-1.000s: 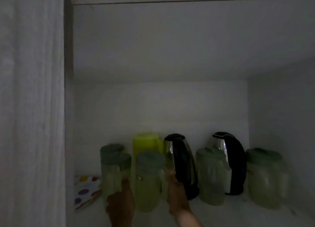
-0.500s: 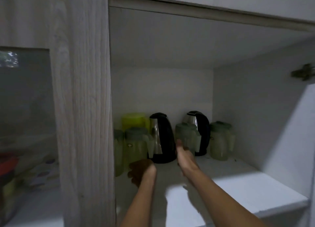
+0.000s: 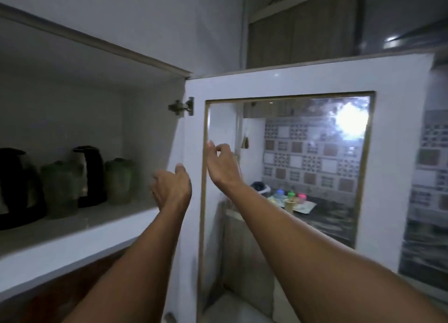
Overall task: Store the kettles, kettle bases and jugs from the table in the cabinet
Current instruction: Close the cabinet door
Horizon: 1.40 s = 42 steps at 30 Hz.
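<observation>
My empty left hand (image 3: 171,189) and right hand (image 3: 224,163), each grip loosely open, reach toward the white glass-paned cabinet door (image 3: 397,152), standing open. Two black-and-steel kettles (image 3: 89,177) and translucent green plastic jugs (image 3: 118,180) stand on the white cabinet shelf (image 3: 72,240).
</observation>
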Available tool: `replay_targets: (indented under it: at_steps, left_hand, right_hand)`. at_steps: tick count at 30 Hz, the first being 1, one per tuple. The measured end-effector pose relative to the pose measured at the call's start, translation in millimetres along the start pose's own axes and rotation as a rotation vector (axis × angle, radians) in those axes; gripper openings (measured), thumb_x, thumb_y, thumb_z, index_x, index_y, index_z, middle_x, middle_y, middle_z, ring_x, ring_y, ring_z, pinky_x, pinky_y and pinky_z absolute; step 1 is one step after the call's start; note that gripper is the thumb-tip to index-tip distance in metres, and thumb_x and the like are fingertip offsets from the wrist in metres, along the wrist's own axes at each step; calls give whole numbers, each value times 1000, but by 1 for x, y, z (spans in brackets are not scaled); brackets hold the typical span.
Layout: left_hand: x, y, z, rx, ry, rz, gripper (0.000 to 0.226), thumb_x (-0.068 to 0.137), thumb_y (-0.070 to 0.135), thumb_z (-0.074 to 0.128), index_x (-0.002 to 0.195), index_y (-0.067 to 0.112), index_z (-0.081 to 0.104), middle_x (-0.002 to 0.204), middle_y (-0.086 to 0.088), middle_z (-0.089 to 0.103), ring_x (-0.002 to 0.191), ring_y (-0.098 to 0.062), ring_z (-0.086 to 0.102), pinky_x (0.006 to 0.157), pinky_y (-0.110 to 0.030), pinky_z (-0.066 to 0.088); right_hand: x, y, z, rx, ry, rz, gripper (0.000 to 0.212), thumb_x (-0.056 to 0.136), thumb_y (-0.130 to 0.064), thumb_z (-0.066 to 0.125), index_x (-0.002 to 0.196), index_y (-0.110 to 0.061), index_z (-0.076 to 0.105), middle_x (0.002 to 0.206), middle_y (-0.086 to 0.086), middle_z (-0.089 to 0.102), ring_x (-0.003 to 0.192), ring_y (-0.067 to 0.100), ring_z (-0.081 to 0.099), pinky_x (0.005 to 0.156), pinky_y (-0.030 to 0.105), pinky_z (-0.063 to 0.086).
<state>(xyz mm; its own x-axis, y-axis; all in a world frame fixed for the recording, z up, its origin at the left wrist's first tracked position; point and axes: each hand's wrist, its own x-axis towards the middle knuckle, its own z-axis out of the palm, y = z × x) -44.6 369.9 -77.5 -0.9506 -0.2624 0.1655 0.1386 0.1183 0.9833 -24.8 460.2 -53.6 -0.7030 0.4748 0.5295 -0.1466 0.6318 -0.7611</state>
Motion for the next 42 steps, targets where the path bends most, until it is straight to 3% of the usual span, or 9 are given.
replay_targets:
  at_steps: [6, 16, 22, 27, 31, 34, 36, 38, 42]
  left_hand:
    - [-165, 32, 122, -41, -259, 103, 53, 95, 39, 52, 135, 5, 44, 140, -22, 48, 124, -41, 51, 100, -44, 43]
    - [-344, 40, 206, 23, -589, 233, 59, 90, 31, 65, 136, 3, 41, 140, -26, 43, 121, -44, 50, 98, -45, 43]
    - [-368, 12, 213, 96, -608, 212, 68, 83, 28, 74, 134, 2, 37, 137, -27, 44, 120, -45, 50, 96, -47, 44]
    - [-347, 9, 224, 197, -483, 269, 75, 80, 31, 77, 134, -1, 37, 138, -26, 42, 127, -43, 43, 101, -45, 41]
    - [-329, 17, 242, 245, -365, 254, 82, 76, 33, 81, 136, 2, 34, 140, -24, 39, 126, -42, 47, 100, -45, 43]
    - [-327, 12, 256, 253, -329, 289, 85, 73, 33, 83, 137, 4, 34, 141, -20, 38, 125, -36, 48, 95, -39, 47]
    - [-330, 8, 261, 274, -332, 320, 91, 71, 38, 84, 138, 7, 32, 142, -19, 36, 125, -34, 48, 94, -38, 47]
    - [-335, 4, 263, 282, -324, 342, 97, 65, 45, 85, 138, 12, 31, 142, -16, 35, 125, -32, 46, 97, -37, 47]
    - [-358, 7, 250, 316, -188, 429, 97, 63, 52, 82, 136, 14, 31, 134, -13, 36, 123, -29, 40, 99, -34, 43]
  right_hand:
    - [-27, 44, -190, -150, 325, 16, 51, 99, -53, 29, 113, -12, 56, 116, 12, 63, 107, 32, 57, 91, 44, 43]
    - [-102, 104, -377, -276, 513, 322, 58, 98, -52, 29, 132, -8, 48, 126, 16, 60, 111, 36, 58, 91, 45, 45]
    - [-116, 131, -398, -233, 456, 464, 66, 96, -55, 31, 142, -9, 42, 133, 17, 58, 118, 37, 56, 99, 46, 43]
    - [-83, 140, -376, -142, 251, 390, 60, 91, -58, 34, 111, -8, 58, 111, 13, 65, 107, 35, 62, 93, 43, 47]
    - [-39, 152, -359, -41, 88, 318, 66, 93, -59, 36, 137, -10, 47, 139, 16, 55, 125, 37, 52, 103, 44, 40]
    - [-18, 163, -357, 41, 87, 307, 59, 97, -49, 39, 143, -12, 40, 147, 14, 47, 132, 36, 46, 102, 40, 36]
    - [-14, 170, -360, 77, 106, 289, 45, 96, -46, 41, 126, -13, 52, 131, 14, 58, 116, 34, 54, 89, 37, 38]
    - [-16, 171, -361, 97, 131, 261, 37, 91, -50, 43, 95, -16, 57, 103, 12, 64, 97, 33, 57, 79, 37, 40]
    - [-35, 156, -359, 99, 119, 148, 53, 77, -74, 42, 61, -24, 43, 74, 4, 56, 81, 27, 57, 77, 41, 42]
